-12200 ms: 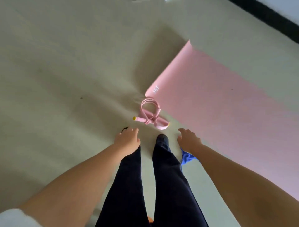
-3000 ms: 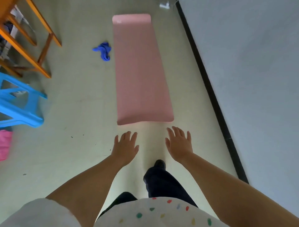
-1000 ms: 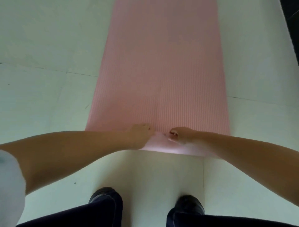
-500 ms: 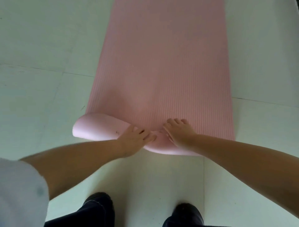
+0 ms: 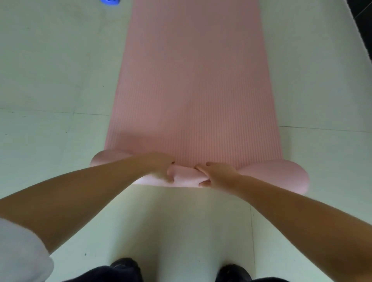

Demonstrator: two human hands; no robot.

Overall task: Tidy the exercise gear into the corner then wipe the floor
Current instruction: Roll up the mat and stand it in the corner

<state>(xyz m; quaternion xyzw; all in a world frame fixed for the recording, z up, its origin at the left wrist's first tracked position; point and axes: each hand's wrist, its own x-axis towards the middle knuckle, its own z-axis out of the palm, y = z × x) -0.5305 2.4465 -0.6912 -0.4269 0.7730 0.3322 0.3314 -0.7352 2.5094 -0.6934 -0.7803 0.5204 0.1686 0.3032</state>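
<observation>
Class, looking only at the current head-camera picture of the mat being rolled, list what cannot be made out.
- Far end of the ribbed pink foam mat: cut off by the top edge.
- Blue object: mostly cropped at the top edge.
- Left hand and right hand: fingertips tucked under the roll.

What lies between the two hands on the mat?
In the head view, only the mat's rolled edge lies between the left hand and right hand.

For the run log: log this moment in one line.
step: rolling pink mat | left hand, right hand: gripping roll | blue cloth: untouched
</observation>
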